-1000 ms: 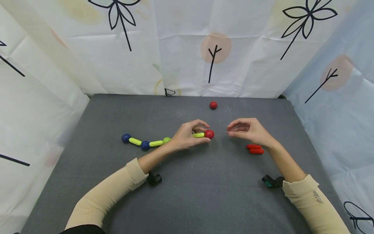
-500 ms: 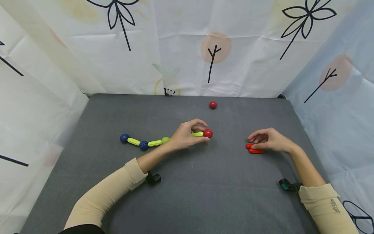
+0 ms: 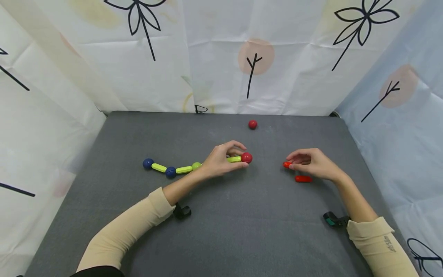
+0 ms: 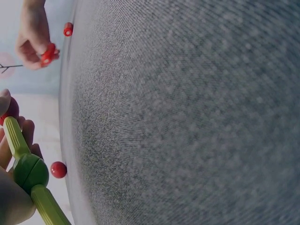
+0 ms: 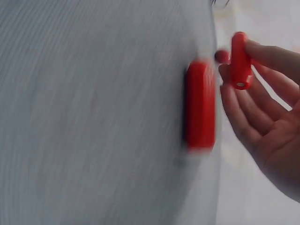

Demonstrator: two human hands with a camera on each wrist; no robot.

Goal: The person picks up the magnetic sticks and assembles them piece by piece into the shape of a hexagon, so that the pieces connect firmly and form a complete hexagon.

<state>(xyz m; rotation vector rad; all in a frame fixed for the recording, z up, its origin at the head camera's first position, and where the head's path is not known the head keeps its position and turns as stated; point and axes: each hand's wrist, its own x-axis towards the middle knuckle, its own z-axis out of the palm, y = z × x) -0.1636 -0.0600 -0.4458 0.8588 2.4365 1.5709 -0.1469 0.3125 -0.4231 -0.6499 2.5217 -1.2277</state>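
Right hand (image 3: pixel 309 163) pinches a red rod (image 5: pixel 241 63) clear of the counter (image 3: pixel 256 238), left hand (image 3: pixel 225 159) holds the chain (image 3: pixel 184 169) at its red end ball (image 3: pixel 247 157); keeping that ball steady and bringing the rod in end-on looks best. Half a second ago the rods lay paired; now the other rod (image 3: pixel 303 179) lies alone!

My left hand (image 3: pixel 223 158) grips between thumb (image 3: pixel 240 166) and fingers (image 3: pixel 237 145); my right hand (image 3: pixel 313 163) pinches at its fingertips (image 3: pixel 292 156); both forearms (image 3: pixel 185 184) slant inward. How far my left fingers curl, I can't quite tell.
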